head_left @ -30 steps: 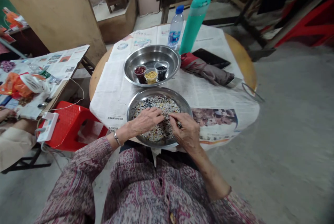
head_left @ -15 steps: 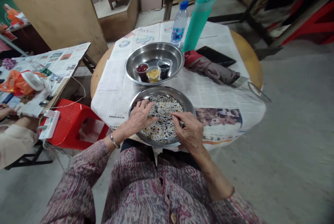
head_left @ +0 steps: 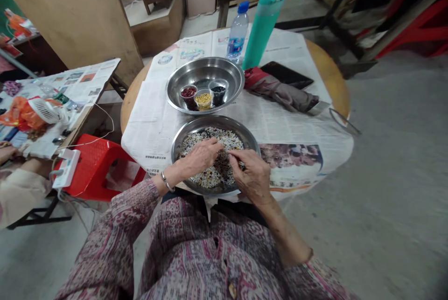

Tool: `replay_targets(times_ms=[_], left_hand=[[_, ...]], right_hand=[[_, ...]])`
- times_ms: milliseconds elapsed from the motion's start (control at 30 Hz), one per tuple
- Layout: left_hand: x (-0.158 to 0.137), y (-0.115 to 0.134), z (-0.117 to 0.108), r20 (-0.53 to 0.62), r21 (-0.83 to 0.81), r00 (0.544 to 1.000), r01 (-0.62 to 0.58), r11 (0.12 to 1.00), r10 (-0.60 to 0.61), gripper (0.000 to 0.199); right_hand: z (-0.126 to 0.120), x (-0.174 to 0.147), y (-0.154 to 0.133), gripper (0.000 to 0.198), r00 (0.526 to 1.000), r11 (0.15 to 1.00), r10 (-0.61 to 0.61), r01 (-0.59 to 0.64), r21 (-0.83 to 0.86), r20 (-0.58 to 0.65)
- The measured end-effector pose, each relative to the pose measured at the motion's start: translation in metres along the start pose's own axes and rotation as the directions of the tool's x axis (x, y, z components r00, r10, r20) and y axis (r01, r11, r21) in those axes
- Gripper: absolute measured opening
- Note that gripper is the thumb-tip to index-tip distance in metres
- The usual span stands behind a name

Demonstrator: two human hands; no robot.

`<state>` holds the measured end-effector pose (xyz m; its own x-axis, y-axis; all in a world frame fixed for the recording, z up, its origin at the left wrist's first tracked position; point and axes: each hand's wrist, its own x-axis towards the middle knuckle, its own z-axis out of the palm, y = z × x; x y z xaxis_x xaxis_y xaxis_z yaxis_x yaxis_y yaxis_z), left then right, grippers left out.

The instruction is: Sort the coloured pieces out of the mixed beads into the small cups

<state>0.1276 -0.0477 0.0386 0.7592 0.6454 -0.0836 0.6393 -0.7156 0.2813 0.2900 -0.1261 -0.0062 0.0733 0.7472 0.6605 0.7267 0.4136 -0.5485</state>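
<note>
A near metal basin (head_left: 252, 137) holds a mix of white grains (head_left: 234, 138) with dark, red and yellow beans among them. My left hand (head_left: 203, 156) reaches over the middle of this mix, its fingers drawn together and pointing toward the other hand. Over the basin's right side, my right hand (head_left: 252, 172) has thumb and forefinger closed in a pinch. Whatever lies between the fingertips of either hand is too small to make out. Behind stands a second metal basin (head_left: 196, 69) with three clear cups: red beans (head_left: 189, 94), yellow beans (head_left: 203, 99) and black beans (head_left: 218, 91).
Newspaper (head_left: 149, 122) covers the round table. Beyond the far basin are a water bottle (head_left: 237, 34), a teal bottle (head_left: 265, 27), a folded umbrella (head_left: 285, 94) and a dark flat case (head_left: 287, 75). A red stool (head_left: 94, 169) with a power strip stands left, near another person's arm (head_left: 21, 183).
My left hand has moved right, from the basin's left side to its middle, and its spread fingers have drawn together. My right hand stays nearly in place, still pinching.
</note>
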Motion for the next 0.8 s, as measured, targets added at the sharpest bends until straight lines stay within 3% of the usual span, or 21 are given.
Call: replay_targets(times_ms=[267,400,500,633,800], left_hand=[[-0.043,-0.005,-0.017,-0.003,0.014,0.996,-0.087,0.996,0.087,0.021],[-0.047,-0.012,-0.023,-0.192,-0.023,0.981,-0.022,0.999,0.017,0.027],[-0.033,-0.014,-0.017,-0.286,-0.015,0.958,0.033,0.999,-0.036,0.020],[-0.006,-0.006,-0.001,-0.207,0.033,0.975,0.094,0.995,-0.086,0.050],[0.007,0.013,0.012,-0.084,0.063,0.995,-0.040,0.997,0.045,0.040]], right_hand=[[0.001,0.001,0.000,0.014,1.000,1.000,-0.017,0.017,-0.017,-0.018],[0.001,0.001,0.001,0.013,1.000,1.000,-0.022,0.022,-0.010,-0.021],[0.001,0.000,0.000,0.014,1.000,1.000,-0.020,0.020,-0.003,-0.018],[0.001,0.000,-0.001,0.015,1.000,1.000,-0.018,0.018,-0.004,-0.016],[0.001,0.000,0.000,0.018,1.000,1.000,0.018,-0.018,0.020,-0.017]])
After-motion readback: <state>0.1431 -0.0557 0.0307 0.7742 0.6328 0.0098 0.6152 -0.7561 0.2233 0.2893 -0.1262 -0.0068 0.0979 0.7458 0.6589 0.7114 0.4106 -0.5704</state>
